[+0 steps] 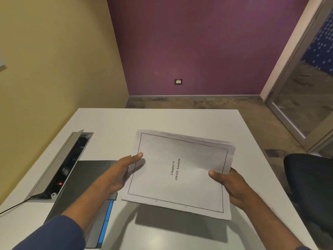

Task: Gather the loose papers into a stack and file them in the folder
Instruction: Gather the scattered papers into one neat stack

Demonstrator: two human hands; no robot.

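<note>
Dark blue sleeve (54, 233) fills the near left corner, leading up a bare forearm to the left hand (120, 173). That hand is open, fingers straight, its palm pressed flat against the left edge of a stack of papers (178, 174); it grasps nothing. On the opposite edge, the right hand (232, 186) pinches the stack, thumb on top of the front sheet and fingers curled out of sight underneath.

The papers are held up off the white table (111, 123), tilted toward the camera and casting a shadow on the tabletop below them. The front sheet has a thin black border and reads "Chapter 4, SWOT Analysis." Along the stack's far edge, several sheets fan out unevenly, so the squaring-up looks unfinished.

Left of the papers, partly under the left forearm, a dark grey folder (90, 170) with a blue strip along its edge lies closed on the table. Further left of the papers, a cable hatch (59, 165) in the table stands open. Right of the papers, a dark chair (311, 186) sits beside the table.

These sheets are likely light, floppy and slick against each other. Holding them by two opposite edges, or tapping one edge on the table, should keep them aligned; a one-sided pinch risks sagging and sheets sliding free.
</note>
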